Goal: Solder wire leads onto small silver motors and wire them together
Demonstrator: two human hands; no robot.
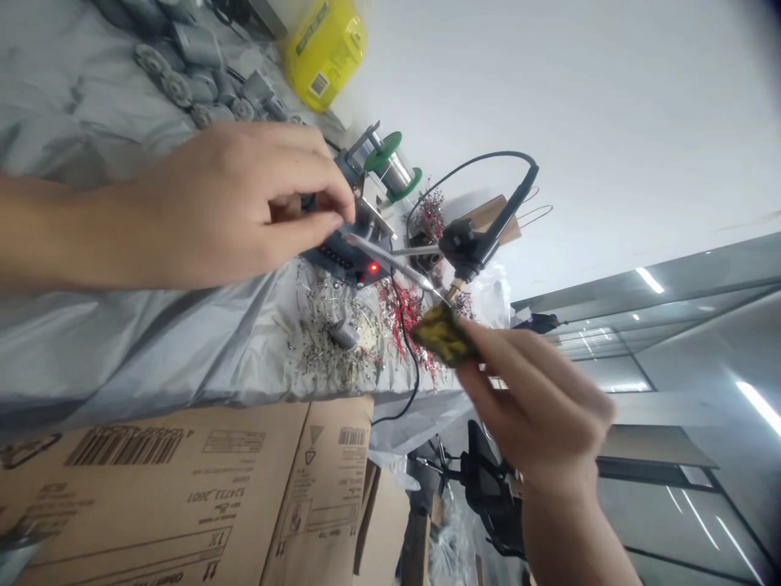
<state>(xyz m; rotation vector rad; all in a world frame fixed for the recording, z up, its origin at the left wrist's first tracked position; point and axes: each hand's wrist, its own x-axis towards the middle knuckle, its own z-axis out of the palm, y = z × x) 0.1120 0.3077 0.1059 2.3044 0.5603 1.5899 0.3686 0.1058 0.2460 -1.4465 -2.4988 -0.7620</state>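
Observation:
My left hand (256, 199) is at the left, thumb and index finger pinched together; anything between them is too small to make out. Just beyond its thumb begins a slim grey metal tube (394, 262), which slants down to the soldering iron's tip. The soldering iron (482, 252) sits tilted in a stand with its tip downward. Between thumb and fingers, my right hand (534, 399) grips a small dark, yellow-patterned square piece (445, 335), perhaps a circuit board. The top of this piece is right at the iron's tip, but I cannot tell whether they touch.
A solder spool (399, 169) is mounted on the blue soldering station (338, 264), whose red light is on. Red wires (399, 317) and small leaded parts (311, 342) litter the covered table. Grey motors (195, 77) and a yellow bottle (323, 53) stand farther back; cardboard boxes (244, 496) sit below.

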